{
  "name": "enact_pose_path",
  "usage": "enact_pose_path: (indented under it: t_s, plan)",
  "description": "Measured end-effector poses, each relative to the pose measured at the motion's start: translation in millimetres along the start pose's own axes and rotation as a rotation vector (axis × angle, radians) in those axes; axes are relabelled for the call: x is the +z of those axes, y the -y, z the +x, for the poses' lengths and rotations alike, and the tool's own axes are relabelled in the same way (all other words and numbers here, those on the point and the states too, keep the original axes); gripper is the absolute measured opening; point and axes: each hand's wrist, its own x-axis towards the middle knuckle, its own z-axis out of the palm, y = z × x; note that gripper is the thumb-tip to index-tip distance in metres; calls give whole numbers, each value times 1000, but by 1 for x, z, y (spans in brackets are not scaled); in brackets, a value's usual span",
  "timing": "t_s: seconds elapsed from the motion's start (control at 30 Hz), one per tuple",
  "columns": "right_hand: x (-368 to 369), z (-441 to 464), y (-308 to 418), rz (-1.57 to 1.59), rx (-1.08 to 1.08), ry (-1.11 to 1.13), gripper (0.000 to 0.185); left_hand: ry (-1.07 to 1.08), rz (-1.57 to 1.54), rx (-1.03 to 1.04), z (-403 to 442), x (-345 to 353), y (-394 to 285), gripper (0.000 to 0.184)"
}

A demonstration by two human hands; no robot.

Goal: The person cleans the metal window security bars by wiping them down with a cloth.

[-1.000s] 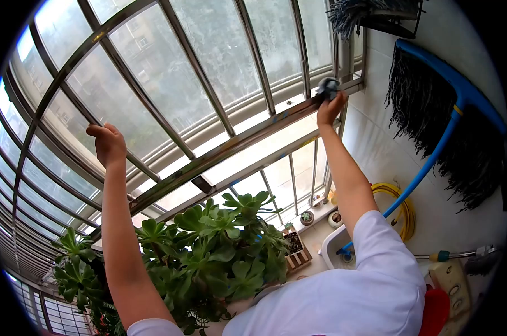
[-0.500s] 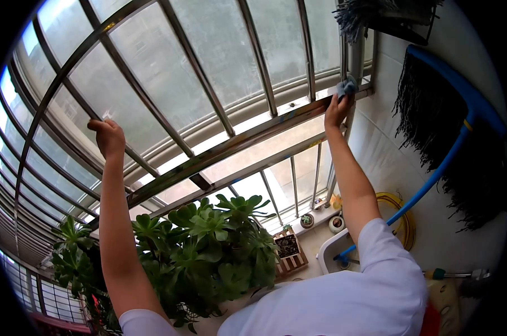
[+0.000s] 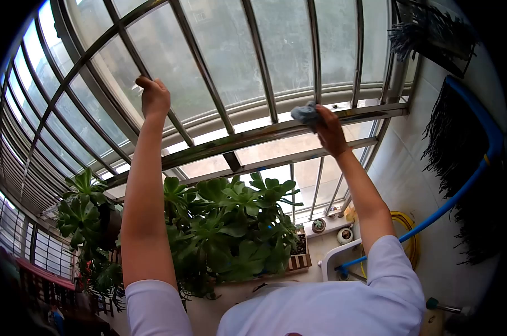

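Observation:
My left hand is closed around an upright metal bar of the window grille. In my right hand is a crumpled grey-blue cloth, which sits at the horizontal metal rail, close to the foot of an upright bar. The palm sides of both hands are hidden. Behind the bars stand cloudy glass panes.
Below my arms spreads a large leafy succulent. Dark mop strands and a blue handle hang along the tiled wall at right. Small pots, a white basin and a coiled yellow hose lie lower right.
My right hand has moved left along the rail with the cloth, away from the right-hand corner. My left hand still holds a bar. The whole view has shifted.

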Motion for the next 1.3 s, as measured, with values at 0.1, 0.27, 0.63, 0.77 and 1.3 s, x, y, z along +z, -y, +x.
enact_pose_path:
  t_s: [0.1, 0.27, 0.63, 0.77, 1.3]
  plan:
    - [-10, -1, 5, -91, 2, 22, 46, -96, 72, 71, -14, -10, -16, 39]
    - [35, 33, 43, -7, -308, 222, 50, -11, 1, 86, -18, -20, -21, 41]
    - [88, 130, 116, -382, -824, 336, 56, 211, -138, 19, -22, -42, -26, 42]
    - [77, 199, 108, -664, -786, 32, 53, 179, -164, 47, -22, -40, -24, 43]
    - [74, 206, 166, 98, -261, 722, 14, 636, 207, 104, -11, -98, -31, 62]
